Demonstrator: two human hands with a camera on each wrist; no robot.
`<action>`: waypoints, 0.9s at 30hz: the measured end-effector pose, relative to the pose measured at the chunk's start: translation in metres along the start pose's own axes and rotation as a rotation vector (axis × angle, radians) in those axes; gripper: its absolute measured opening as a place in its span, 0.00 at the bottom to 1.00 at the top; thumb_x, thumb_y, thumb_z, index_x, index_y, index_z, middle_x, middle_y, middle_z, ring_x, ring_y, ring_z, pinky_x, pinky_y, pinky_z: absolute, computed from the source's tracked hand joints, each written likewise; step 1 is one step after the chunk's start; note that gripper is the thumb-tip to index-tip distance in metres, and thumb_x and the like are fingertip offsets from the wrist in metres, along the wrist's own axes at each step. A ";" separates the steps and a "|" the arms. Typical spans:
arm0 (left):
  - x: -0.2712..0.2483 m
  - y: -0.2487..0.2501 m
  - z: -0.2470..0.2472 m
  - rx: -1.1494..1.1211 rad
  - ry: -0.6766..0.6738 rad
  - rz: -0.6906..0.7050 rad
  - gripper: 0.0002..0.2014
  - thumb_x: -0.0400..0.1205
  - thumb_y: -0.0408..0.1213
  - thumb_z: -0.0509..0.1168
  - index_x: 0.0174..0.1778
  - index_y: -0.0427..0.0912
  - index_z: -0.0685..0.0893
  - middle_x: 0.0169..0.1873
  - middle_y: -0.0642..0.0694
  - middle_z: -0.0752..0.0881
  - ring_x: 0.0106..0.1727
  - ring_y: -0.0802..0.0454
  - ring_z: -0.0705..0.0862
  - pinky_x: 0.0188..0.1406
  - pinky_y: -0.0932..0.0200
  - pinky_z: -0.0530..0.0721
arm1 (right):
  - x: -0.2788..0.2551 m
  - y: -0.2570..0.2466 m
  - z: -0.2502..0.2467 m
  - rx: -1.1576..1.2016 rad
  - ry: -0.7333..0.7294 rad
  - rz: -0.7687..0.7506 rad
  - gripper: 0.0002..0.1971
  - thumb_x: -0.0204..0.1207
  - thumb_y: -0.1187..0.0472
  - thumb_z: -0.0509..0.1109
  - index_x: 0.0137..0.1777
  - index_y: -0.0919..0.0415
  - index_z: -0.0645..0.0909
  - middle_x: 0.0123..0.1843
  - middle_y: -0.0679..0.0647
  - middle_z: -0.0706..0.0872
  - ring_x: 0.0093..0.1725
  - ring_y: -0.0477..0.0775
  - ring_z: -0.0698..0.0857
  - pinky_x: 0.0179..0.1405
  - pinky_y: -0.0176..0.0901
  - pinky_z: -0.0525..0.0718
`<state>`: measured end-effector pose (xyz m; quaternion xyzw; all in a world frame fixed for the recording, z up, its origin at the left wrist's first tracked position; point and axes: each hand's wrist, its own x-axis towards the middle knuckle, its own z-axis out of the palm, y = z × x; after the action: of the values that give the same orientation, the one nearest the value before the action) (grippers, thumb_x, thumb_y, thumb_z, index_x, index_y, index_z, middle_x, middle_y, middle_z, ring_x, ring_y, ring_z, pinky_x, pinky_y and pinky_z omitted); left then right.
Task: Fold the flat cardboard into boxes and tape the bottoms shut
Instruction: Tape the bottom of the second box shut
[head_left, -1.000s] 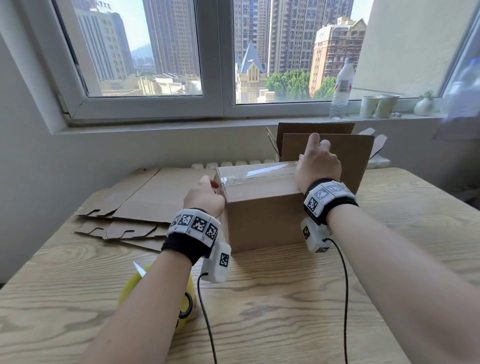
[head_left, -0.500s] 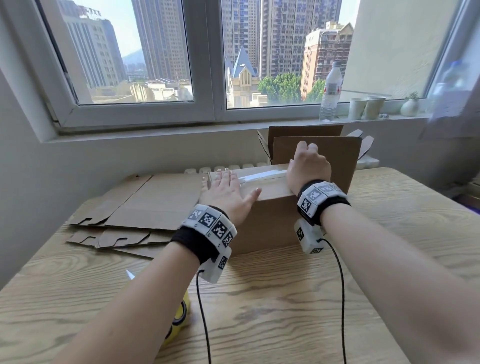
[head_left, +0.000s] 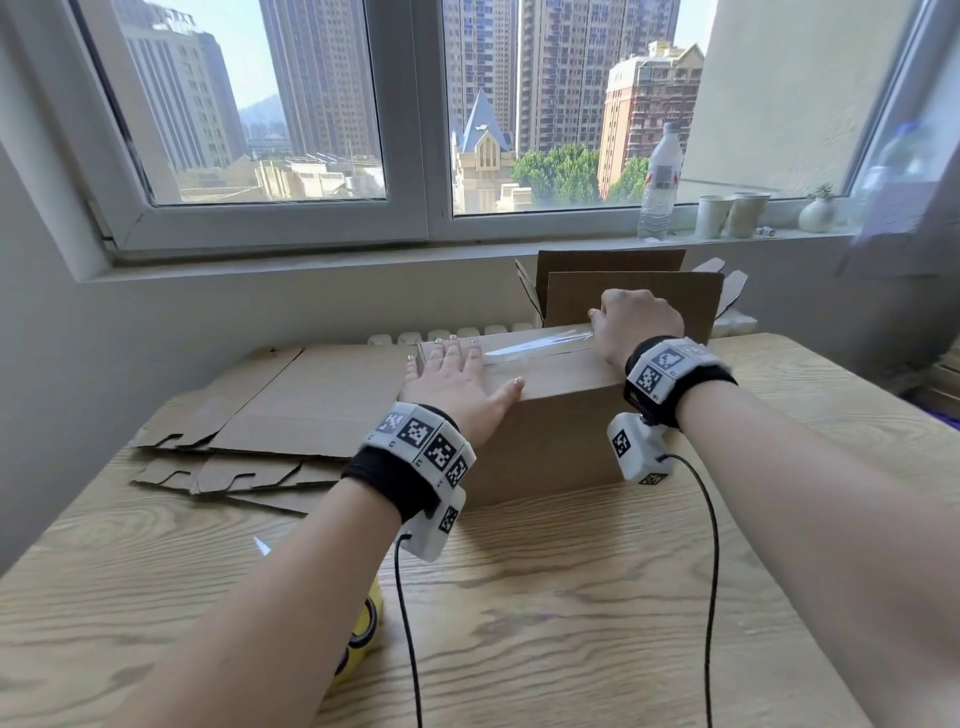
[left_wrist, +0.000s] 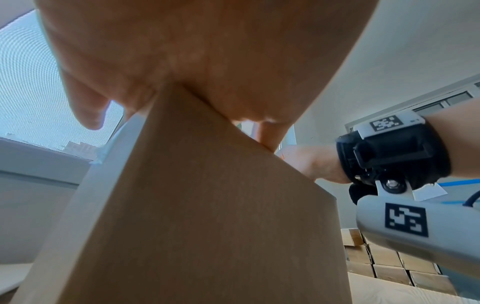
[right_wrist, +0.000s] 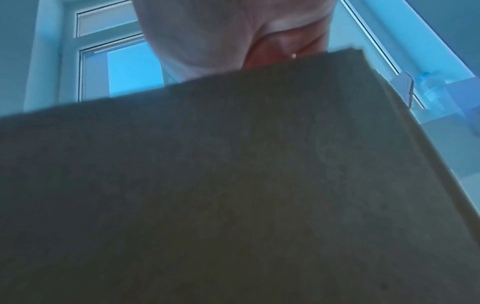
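— What's over on the left of the pale wooden table (head_left: 597, 597)?

— A stack of flat brown cardboard sheets with cut flaps (head_left: 291, 415), lying unfolded and reaching back toward the wall. Nearer us, mostly hidden under the left forearm, there's a yellow rounded object (head_left: 363, 639); I can't make out what it is.

— And the left hand (head_left: 457, 382)?

— Flat on top of the folded brown cardboard box (head_left: 550, 441) at its left end, fingers straight and spread, thumb stretched along the near top edge. It presses down and grasps nothing. The left wrist view shows the palm (left_wrist: 182, 61) bearing on the box's corner (left_wrist: 207, 205).

— Where is that box?

— Mid-table, just right of the flat stack, standing with its closed side up. A strip of clear shiny tape (head_left: 540, 345) runs along the top seam, between the two hands.

— The right hand (head_left: 636, 325)?

— At the right end of the top, knuckles up, fingers curled down onto the tape. Whether it pinches anything, I can't tell.

— Behind it?

— A second brown cardboard box with its flaps standing open (head_left: 623, 291), close against the first. On the windowsill above, a clear plastic water bottle (head_left: 660, 182), two pale paper cups (head_left: 730, 215) and a small white round vase (head_left: 816, 214).
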<state>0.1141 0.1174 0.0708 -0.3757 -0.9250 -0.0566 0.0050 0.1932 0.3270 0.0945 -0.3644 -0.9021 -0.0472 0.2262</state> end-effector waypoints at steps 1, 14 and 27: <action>0.000 0.000 0.000 0.001 -0.001 0.000 0.40 0.84 0.69 0.39 0.88 0.47 0.43 0.88 0.46 0.43 0.88 0.49 0.40 0.85 0.43 0.38 | 0.000 0.001 0.002 0.029 -0.005 0.006 0.15 0.88 0.51 0.58 0.57 0.60 0.82 0.55 0.61 0.87 0.56 0.67 0.86 0.46 0.49 0.76; 0.001 -0.001 -0.005 0.005 -0.055 0.036 0.30 0.85 0.67 0.39 0.85 0.69 0.46 0.87 0.41 0.43 0.88 0.45 0.40 0.83 0.29 0.43 | -0.001 0.006 0.004 -0.109 -0.088 -0.087 0.14 0.88 0.50 0.55 0.57 0.58 0.77 0.54 0.59 0.86 0.55 0.65 0.86 0.44 0.50 0.76; 0.013 0.018 -0.011 0.182 -0.062 0.157 0.32 0.90 0.56 0.40 0.88 0.42 0.48 0.87 0.49 0.40 0.87 0.51 0.36 0.83 0.38 0.31 | -0.008 0.009 0.012 0.065 0.000 -0.034 0.12 0.89 0.51 0.56 0.52 0.60 0.74 0.47 0.62 0.86 0.41 0.63 0.78 0.40 0.48 0.73</action>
<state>0.1168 0.1378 0.0842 -0.4467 -0.8937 0.0398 0.0149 0.1996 0.3313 0.0799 -0.3413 -0.9093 -0.0216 0.2370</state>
